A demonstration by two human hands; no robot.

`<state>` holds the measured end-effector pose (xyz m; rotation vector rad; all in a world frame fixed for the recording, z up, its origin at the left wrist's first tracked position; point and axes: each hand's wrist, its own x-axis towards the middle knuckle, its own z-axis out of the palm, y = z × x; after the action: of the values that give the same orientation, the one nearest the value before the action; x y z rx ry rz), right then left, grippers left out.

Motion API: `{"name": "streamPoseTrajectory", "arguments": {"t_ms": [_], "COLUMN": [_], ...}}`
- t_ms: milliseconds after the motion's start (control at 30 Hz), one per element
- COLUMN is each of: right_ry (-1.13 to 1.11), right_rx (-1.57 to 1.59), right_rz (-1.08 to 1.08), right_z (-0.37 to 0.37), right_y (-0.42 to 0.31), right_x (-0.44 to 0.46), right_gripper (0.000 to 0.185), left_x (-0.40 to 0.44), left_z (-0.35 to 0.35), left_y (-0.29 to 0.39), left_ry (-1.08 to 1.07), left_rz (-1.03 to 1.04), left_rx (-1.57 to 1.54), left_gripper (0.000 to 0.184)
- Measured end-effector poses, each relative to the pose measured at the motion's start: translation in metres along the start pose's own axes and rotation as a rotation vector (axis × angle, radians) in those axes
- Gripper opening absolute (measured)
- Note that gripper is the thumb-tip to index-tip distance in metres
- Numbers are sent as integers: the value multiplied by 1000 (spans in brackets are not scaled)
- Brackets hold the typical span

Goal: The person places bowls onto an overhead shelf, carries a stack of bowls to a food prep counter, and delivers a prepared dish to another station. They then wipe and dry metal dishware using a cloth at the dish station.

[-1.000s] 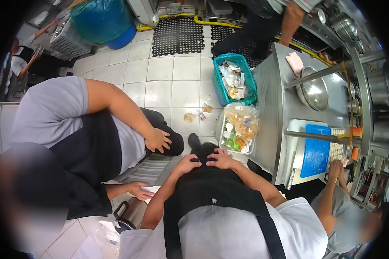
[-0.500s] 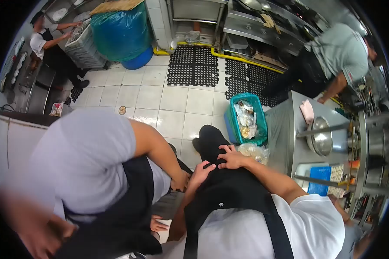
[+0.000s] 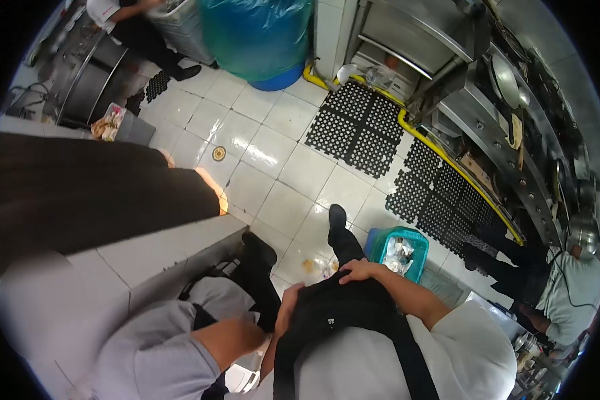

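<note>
The right hand (image 3: 359, 271) lay on the black apron (image 3: 340, 303), its fingers bent and a bit apart, with no tool in it. The left hand (image 3: 288, 303) was at the apron's other side. Its fingers were partly hidden, so I cannot tell if its grip was wide or narrow, or if it held cloth.

The blue bin (image 3: 373, 245) stood on the floor (image 3: 293, 170), ahead of the right hand and off to the right. The right hand was nearer to it; the left hand was across the lap. The bin's long side seemed to point away from the person, but the right arm was close to its near end and made this hard to tell. A green bag (image 3: 418, 235) lined it, with trash (image 3: 398, 255) inside.

The person's shoe (image 3: 338, 217) was left of the bin. Black mats (image 3: 357, 127) lay farther out. A co-worker (image 3: 160, 340) was close on the left, and another person (image 3: 573, 293) was far right.
</note>
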<state>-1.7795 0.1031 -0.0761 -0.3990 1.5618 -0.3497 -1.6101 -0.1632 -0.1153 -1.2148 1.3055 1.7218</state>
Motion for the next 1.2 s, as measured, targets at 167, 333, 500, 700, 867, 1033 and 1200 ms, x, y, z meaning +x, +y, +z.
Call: {"name": "streamPoseTrajectory", "arguments": {"t_ms": [167, 333, 500, 700, 867, 1033, 1200], "right_ry": [69, -38, 245, 460, 343, 525, 794], "right_rx": [336, 475, 261, 145, -277, 226, 623], "right_rz": [-29, 41, -8, 10, -256, 65, -271], "right_z": [-92, -199, -278, -339, -387, -495, -605], "right_y": [30, 13, 20, 16, -8, -226, -331], "right_x": [-38, -70, -18, 73, 161, 131, 143], "right_gripper": [98, 98, 93, 61, 40, 46, 44], "left_x": [29, 55, 114, 189, 274, 323, 332], "left_z": [65, 104, 91, 35, -35, -90, -113], "left_y": [156, 283, 376, 471, 584, 687, 761], "left_ry": [-72, -126, -144, -223, -298, -492, -410], "left_rz": [268, 365, 374, 396, 536, 118, 296], "left_rx": [297, 587, 656, 663, 599, 512, 955], "left_gripper": [35, 39, 47, 51, 36, 37, 47]}}
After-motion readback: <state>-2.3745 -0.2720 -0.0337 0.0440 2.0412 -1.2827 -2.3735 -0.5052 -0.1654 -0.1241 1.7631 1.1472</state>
